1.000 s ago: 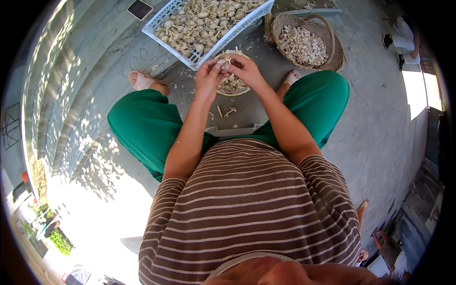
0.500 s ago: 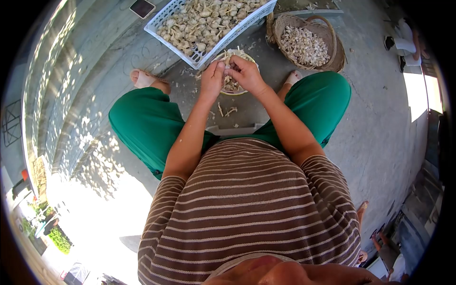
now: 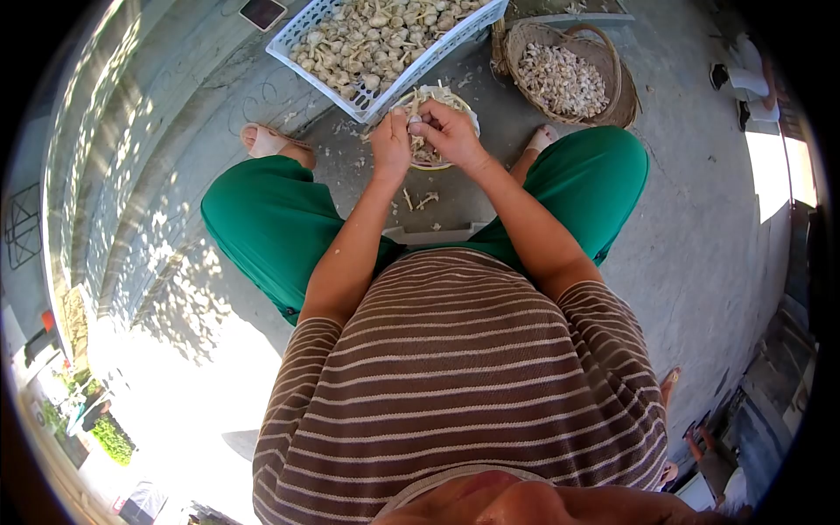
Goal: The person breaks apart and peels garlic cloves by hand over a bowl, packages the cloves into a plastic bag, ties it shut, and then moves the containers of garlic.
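Observation:
My left hand [image 3: 390, 145] and my right hand [image 3: 451, 135] meet above a round bowl [image 3: 435, 168], with fingers closed around a garlic bulb [image 3: 415, 107]. Its pale stem sticks up between my fingertips; most of the bulb is hidden behind them. Below, the bowl holds dry garlic skins and stem pieces [image 3: 427, 155]. Just beyond my hands stands a light blue plastic crate [image 3: 360, 111] full of whole garlic bulbs [image 3: 372, 44].
Separated cloves [image 3: 564, 80] fill a wicker basket [image 3: 617, 66] at the upper right. A phone [image 3: 262, 13] lies at the upper left. Stem scraps [image 3: 427, 200] are scattered on the concrete floor. Other people's legs [image 3: 748, 83] show at the right edge.
Both hands remain together over the bowl and have shifted very slightly. The garlic stem now shows more upright between the fingertips.

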Demonstrator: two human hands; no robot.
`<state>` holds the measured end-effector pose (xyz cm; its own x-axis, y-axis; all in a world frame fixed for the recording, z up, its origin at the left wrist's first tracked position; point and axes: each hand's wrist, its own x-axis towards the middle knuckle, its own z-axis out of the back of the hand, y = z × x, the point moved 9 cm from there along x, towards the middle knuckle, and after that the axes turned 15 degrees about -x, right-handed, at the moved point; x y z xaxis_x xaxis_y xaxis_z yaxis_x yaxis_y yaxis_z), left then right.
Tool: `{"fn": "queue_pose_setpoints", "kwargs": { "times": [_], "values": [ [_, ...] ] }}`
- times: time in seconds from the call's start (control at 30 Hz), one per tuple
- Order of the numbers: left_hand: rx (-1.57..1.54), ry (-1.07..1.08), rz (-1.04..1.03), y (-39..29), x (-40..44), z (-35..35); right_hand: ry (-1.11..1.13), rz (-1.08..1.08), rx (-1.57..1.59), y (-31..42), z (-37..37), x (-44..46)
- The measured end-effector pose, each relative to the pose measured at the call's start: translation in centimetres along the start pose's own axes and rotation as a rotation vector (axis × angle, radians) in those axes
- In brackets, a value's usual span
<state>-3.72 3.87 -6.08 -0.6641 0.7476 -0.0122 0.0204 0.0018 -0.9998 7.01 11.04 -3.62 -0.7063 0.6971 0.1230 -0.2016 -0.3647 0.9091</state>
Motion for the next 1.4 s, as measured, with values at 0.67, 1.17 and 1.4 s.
{"fn": "queue_pose_setpoints", "kwargs": {
  "times": [0.67, 1.17, 1.4],
  "values": [
    [-0.364, 0.249, 0.165, -0.1, 0.7, -2.2, 0.033, -0.256, 0.508, -2.8, -0.7, 0.5],
    [-0.171, 0.368, 0.023, -2.7, 0.6, -2.7, 0.194, -0.42, 0.675, -3.1, -0.8, 0.0],
    [0.026, 0.378, -0.063, -3.8, -0.1, -3.2, 0.196, -0.545, 0.597, -2.7, -1.2, -0.7]
  ]
}}
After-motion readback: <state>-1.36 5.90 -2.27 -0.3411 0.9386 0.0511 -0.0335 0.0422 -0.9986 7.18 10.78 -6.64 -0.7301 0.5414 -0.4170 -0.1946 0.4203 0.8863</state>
